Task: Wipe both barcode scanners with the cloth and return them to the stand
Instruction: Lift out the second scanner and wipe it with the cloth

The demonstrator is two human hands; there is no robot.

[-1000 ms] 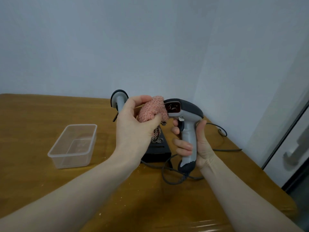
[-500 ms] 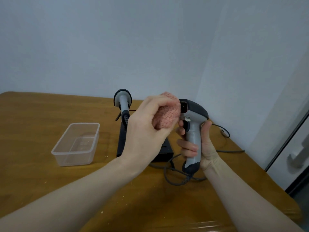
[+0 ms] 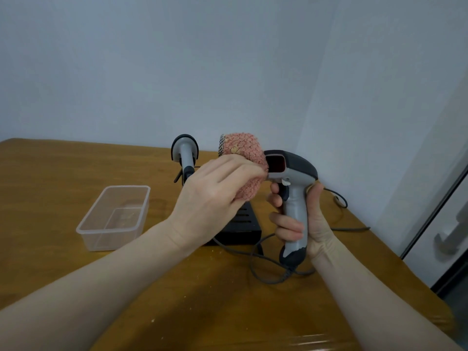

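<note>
Tub (image 3: 114, 216), clear plastic, sits toward the left of the bench (image 3: 50, 178), open side up, nothing certain visible inside it beyond a few pale flecks.

Beyond your left wrist the black stand (image 3: 243, 224) rests near the bench's back edge, its slotted base partly hidden by your hand. One scanner (image 3: 185, 155) is upright on the stand, grey neck and dark-rimmed head facing you, just left of your knuckles and not touched by either hand.

Your left hand (image 3: 215, 193) is raised above the stand, fingers curled round a bunched pink cloth (image 3: 247, 163). You are pressing the cloth against the front of the second scanner's head; a strip of chequered trim shows at the cloth's upper left edge.

Your right hand (image 3: 301, 219) grips the second scanner (image 3: 291, 188) by its grey handle, fingers wrapped round the front and thumb behind, index finger near the trigger. You hold it upright in the air above the bench, head pointing left toward the cloth, with the dark red window partly exposed beside the cloth. It is off the stand, to the right of it.

From the dark butt of that handle a cable (image 3: 266, 274) drops to the bench, loops in front of the stand and runs off toward the right edge, near the wall. Pale crumbs lie scattered on the wood near the front edge.
</note>
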